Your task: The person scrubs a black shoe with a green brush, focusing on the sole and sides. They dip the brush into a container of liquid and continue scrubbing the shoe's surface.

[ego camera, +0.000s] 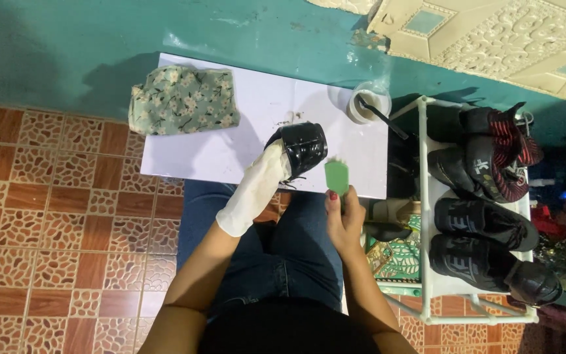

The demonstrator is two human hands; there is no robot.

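The right hand (345, 219) is clenched around a small green-backed plastic brush (337, 176), held just beside the glossy black leather shoe (304, 147). The left hand (266, 174), in a white cloth glove, is tucked inside that shoe, so its fingers are hidden. Judging by this, short light strokes with the shoe braced firmly would serve best. Beyond lie a white sheet (230, 147) and a clear cup (369, 101).

Single head view, straight down, close overhead.

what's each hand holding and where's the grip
The left hand, in a white glove, is pushed inside the shiny black shoe, holding it from within. The right hand grips the small green brush by its lower end.
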